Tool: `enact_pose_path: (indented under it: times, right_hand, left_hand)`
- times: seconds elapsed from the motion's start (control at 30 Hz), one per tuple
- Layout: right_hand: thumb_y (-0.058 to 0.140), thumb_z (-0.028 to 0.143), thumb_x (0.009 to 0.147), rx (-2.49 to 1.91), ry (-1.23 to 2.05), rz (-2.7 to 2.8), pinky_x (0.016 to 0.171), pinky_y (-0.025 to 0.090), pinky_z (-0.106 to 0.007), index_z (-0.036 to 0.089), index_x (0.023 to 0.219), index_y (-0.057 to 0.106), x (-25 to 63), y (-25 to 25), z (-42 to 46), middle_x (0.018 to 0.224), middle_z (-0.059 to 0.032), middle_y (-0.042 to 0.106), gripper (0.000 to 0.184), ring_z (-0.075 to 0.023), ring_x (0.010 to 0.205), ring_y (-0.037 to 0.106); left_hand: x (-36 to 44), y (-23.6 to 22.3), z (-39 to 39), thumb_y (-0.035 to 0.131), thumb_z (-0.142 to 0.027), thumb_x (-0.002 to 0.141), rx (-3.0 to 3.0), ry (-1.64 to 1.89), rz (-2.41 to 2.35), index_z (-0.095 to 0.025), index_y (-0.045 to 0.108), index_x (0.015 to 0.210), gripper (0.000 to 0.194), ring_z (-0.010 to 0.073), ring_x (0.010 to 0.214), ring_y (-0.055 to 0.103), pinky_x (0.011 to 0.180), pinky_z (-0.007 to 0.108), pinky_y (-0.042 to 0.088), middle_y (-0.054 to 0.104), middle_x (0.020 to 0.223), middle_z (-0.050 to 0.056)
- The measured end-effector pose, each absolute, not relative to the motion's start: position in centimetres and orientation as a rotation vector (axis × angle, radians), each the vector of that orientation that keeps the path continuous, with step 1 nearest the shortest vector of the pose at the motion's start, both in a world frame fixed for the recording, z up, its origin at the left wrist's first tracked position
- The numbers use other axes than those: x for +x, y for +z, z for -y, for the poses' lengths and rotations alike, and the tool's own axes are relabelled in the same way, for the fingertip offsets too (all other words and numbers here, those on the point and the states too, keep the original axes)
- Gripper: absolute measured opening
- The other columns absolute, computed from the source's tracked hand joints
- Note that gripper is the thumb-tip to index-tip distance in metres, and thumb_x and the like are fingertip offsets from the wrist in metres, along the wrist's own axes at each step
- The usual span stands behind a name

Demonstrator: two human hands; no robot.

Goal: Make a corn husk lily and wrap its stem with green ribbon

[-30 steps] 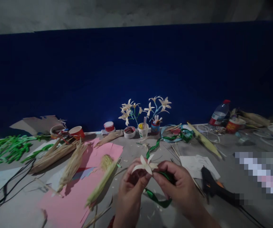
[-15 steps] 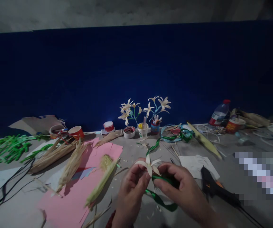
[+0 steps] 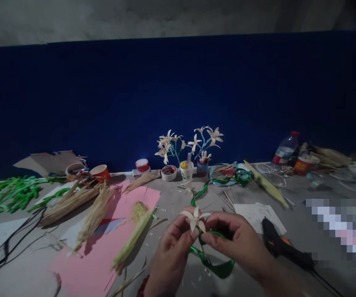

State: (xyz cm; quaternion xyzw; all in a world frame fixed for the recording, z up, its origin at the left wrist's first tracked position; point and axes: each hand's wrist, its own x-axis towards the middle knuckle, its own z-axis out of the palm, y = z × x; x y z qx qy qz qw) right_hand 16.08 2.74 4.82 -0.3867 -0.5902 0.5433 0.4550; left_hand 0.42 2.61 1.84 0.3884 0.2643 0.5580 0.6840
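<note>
A pale flower (image 3: 194, 222) with narrow petals, apparently of corn husk, is pinched between the thumb and fingers of my left hand (image 3: 173, 245). Close beside it, the thumb and fingers of my right hand (image 3: 238, 237) pinch a shiny green ribbon (image 3: 221, 270) at the flower's base. Part of the ribbon hangs in a loop below my hands, and a twisted length runs away over the table behind them. My fingers hide most of the stem and the spot where ribbon and flower meet.
A black glue gun (image 3: 283, 245) lies right of my hands, near white paper (image 3: 260, 216). On the left are pink paper (image 3: 85, 268), corn husks (image 3: 95, 216) and green stems (image 3: 10, 194). Finished flowers (image 3: 167, 144), paint pots (image 3: 169, 173) and a bottle (image 3: 286, 148) line the back.
The flower has turned between my fingers, so its petals point differently. The ribbon loop below my right hand has shifted slightly and opened wider. Both hands stay close together.
</note>
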Motion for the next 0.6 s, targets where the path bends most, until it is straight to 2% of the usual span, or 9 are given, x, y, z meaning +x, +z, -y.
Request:
enact_pose_path:
  times: [0.2, 0.4, 0.5, 0.6]
  right_hand:
    - [0.074, 0.034, 0.074, -0.874, 1.471, 1.419, 0.059, 0.039, -0.020, 0.016, 0.069, 0.068, 16.0, 4.6, -2.8, 0.063, 0.0035, 0.057, 0.019, -0.0099, 0.060, 0.048]
    - [0.072, 0.033, 0.076, -0.869, 1.424, 1.429, 0.056, 0.038, -0.020, 0.016, 0.068, 0.066, 15.8, 3.5, -2.9, 0.062, 0.0036, 0.054, 0.020, -0.0104, 0.060, 0.046]
    - [0.068, 0.029, 0.078, -0.891, 1.315, 1.488, 0.058, 0.040, -0.021, 0.017, 0.069, 0.064, 15.9, 3.5, -2.7, 0.066, 0.0024, 0.058, 0.016, -0.0118, 0.063, 0.050]
    - [0.064, 0.023, 0.077, -1.015, 0.992, 1.596, 0.061, 0.043, -0.021, 0.018, 0.071, 0.065, 15.8, 4.0, -2.3, 0.068, 0.0007, 0.064, 0.008, -0.0133, 0.064, 0.056]
  left_hand:
    - [0.3, 2.3, -2.4, 0.076, -0.029, 0.075, 0.856, 1.238, -0.539, -0.020, 0.073, 0.096, 0.023, 0.0184, 0.092, 0.057, 0.084, 0.026, 0.042, 0.064, 0.094, 0.003]
    - [0.4, 2.2, -2.7, 0.074, -0.026, 0.075, 0.827, 1.212, -0.487, -0.020, 0.072, 0.101, 0.027, 0.0191, 0.088, 0.061, 0.083, 0.027, 0.043, 0.068, 0.087, 0.004]
    - [0.5, 2.3, -2.6, 0.077, -0.028, 0.072, 0.799, 1.216, -0.508, -0.019, 0.072, 0.098, 0.028, 0.0211, 0.090, 0.062, 0.086, 0.030, 0.043, 0.069, 0.087, 0.005]
    - [0.6, 1.9, -2.6, 0.079, -0.029, 0.070, 0.809, 1.281, -0.579, -0.020, 0.072, 0.087, 0.021, 0.0188, 0.086, 0.061, 0.084, 0.028, 0.044, 0.067, 0.085, 0.003]
